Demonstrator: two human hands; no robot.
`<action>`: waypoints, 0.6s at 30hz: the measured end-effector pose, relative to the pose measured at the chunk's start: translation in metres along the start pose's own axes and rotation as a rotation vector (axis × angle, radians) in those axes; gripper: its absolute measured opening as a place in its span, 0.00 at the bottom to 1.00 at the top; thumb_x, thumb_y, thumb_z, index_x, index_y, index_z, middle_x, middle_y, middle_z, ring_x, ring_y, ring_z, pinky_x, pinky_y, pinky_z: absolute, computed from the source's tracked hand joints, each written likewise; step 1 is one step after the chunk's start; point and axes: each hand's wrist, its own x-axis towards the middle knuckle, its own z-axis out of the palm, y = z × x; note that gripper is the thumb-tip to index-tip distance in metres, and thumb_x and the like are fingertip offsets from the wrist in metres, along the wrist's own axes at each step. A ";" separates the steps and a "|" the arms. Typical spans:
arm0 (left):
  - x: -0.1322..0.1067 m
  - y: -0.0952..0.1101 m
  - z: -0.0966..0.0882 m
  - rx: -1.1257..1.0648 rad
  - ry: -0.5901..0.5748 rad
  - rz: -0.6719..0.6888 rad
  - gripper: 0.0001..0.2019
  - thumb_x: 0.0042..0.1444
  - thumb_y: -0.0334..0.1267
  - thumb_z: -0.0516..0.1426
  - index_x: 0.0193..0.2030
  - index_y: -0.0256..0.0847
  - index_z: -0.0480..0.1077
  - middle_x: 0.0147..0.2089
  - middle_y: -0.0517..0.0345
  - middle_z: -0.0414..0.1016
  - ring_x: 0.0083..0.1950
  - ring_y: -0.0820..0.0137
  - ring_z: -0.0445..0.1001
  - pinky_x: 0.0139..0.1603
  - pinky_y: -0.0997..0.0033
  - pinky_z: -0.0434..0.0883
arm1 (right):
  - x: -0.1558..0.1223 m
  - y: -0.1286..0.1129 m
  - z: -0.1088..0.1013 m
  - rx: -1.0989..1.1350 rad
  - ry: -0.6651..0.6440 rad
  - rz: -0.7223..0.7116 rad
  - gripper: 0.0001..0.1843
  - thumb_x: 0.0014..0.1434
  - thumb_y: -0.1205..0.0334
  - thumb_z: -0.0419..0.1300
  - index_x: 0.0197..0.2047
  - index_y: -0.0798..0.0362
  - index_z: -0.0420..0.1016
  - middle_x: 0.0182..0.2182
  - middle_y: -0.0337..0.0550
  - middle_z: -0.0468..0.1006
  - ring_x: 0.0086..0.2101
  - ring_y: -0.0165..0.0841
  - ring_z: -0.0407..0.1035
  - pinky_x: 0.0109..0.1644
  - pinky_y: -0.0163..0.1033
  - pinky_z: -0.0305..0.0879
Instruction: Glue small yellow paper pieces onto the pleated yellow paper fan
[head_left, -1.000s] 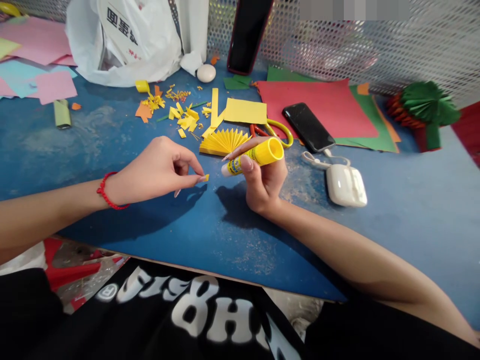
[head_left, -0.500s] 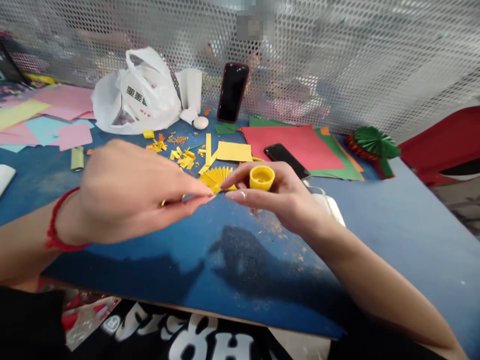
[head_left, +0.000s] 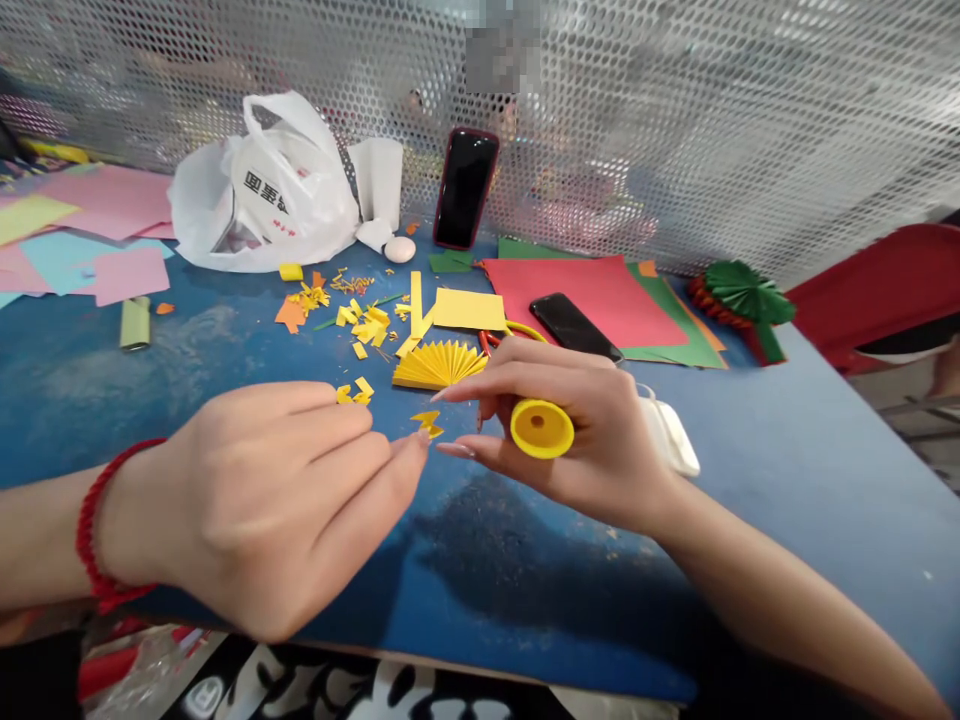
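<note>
My left hand, with a red cord bracelet on its wrist, pinches a small folded piece of yellow paper at its fingertips. My right hand holds a small yellow cup-shaped piece against its palm, the round hollow end facing me. Its thumb and index fingertip are apart, close to the yellow paper piece. Just beyond the fingertips, a pleated yellow paper fan lies on the blue table.
Yellow paper scraps are strewn behind the hands. Further back are a white plastic bag, an upright phone, red paper bearing a dark phone, and a green pleated paper piece. A white case lies beside my right wrist.
Both hands have come lower and nearer to me, uncovering the fan. The yellow cup-shaped piece has tilted its hollow end toward me. My right fingertips have spread apart.
</note>
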 end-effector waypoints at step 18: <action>-0.007 -0.014 0.011 0.089 0.083 0.170 0.36 0.57 0.37 0.50 0.74 0.55 0.53 0.35 0.59 0.82 0.29 0.59 0.76 0.25 0.54 0.73 | -0.003 -0.006 0.000 -0.125 -0.010 0.017 0.04 0.62 0.67 0.64 0.40 0.52 0.81 0.32 0.41 0.78 0.32 0.29 0.72 0.35 0.35 0.69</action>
